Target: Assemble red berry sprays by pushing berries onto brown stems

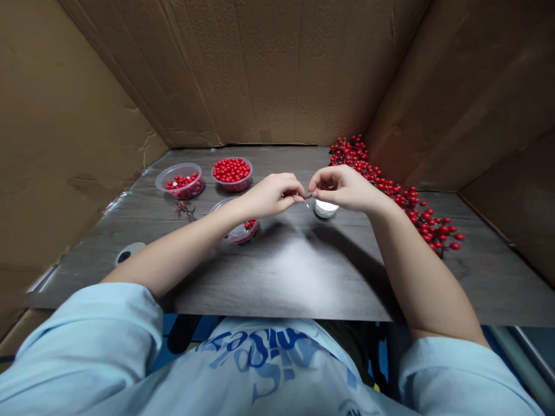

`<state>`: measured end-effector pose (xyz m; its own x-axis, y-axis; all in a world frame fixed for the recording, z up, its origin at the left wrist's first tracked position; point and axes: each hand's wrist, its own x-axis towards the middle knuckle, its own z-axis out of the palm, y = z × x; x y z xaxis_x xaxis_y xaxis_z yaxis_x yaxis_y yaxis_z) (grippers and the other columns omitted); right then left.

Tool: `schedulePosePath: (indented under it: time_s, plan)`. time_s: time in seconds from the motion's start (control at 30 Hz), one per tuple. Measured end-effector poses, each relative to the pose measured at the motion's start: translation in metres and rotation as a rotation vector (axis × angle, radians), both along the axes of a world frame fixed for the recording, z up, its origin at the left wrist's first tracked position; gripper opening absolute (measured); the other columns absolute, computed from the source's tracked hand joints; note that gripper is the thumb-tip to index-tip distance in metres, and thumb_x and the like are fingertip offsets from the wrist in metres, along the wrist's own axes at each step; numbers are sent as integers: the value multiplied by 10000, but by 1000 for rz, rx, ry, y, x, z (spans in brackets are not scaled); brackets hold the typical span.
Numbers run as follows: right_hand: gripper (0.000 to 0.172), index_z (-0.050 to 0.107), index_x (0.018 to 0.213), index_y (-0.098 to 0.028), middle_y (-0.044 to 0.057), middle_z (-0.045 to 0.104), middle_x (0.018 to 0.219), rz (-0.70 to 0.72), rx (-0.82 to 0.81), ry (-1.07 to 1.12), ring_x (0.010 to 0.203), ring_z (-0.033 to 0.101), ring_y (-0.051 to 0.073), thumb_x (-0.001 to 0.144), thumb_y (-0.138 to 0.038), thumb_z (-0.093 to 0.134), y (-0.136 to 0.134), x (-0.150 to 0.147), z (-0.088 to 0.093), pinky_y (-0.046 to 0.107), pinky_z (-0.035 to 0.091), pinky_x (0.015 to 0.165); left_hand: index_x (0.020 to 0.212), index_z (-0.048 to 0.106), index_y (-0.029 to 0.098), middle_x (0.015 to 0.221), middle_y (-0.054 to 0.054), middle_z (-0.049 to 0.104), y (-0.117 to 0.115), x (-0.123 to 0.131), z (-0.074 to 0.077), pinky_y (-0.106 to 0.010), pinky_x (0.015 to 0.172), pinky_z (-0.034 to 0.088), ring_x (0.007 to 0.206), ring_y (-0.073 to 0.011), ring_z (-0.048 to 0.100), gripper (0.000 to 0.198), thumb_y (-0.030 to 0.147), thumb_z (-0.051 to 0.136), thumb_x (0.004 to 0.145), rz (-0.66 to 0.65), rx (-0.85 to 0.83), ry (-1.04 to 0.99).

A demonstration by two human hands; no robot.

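"Pinching, both of them: the left hand (pixel 277 193) and the right hand (pixel 340 188) meet over the grey wood-grain table (pixel 277 292), fingertips narrowed on a thin dark stem-like piece (pixel 308 197) between them."

"Why so delicately?"

"It's slender, so I'd guess fingertips steady it best. Stem or wire, I can't tell."

"And the small round white pot (pixel 326 209)?"

"Just below the right fingers, presumably for reach. Left of it sit three round clear plastic tubs: one part-filled with red berries (pixel 173 171), one heaped with them (pixel 234 186), and a third (pixel 239 236) partly behind the left forearm."

"Where's the room?"

"Toward the front edge, where light pools. Glossy red berry sprays (pixel 411 201) line the brown cardboard wall (pixel 437 115) at right, perhaps laid there to spare the middle. A low left elbow could nudge that third tub's rim."
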<state>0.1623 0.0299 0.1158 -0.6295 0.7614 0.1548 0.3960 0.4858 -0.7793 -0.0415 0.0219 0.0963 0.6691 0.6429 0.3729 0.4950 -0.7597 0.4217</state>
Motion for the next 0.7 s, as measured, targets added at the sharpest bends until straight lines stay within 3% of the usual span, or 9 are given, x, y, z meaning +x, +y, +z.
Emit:
schedulePosePath:
  time_s: [0.23,0.4,0.5,0.6,0.7]
  plan:
    - [220,629,797,-121,42,623,711,11,46,53,643,548,118,720,-326,607,-15,-24,6,225,424,585,772,655,155,776,-37,622,-17,-23,-3,-226,697,420,721,-109,564,128,235,556,784,12,-186,-184]
    - [288,622,914,-129,66,640,809,-233,118,268,681,569,120,777,-371,551,-19,-35,0,224,428,570,743,646,134,724,-31,609,-24,-38,-7,-196,584,405,639,-88,540,123,253,619,741,150,-337,-455]
    - [253,618,884,-121,59,636,766,-318,128,294,621,546,106,789,-342,540,-16,-43,-11,217,408,539,743,605,132,594,18,531,-23,-49,-9,-177,470,355,492,-52,455,168,278,682,712,239,-436,-807]
    - [195,641,843,-110,58,646,757,-247,164,143,633,551,106,785,-274,551,-13,-60,-21,212,408,562,731,553,144,558,57,466,-21,-61,-7,-167,437,353,432,-27,397,230,289,727,694,288,-484,-1222]
    - [167,665,868,-108,69,665,838,-5,265,-51,734,586,116,801,-197,541,-10,-90,-26,209,421,646,710,519,154,567,66,439,-23,-72,-2,-147,435,344,427,-8,365,179,210,684,751,362,-515,-1475]
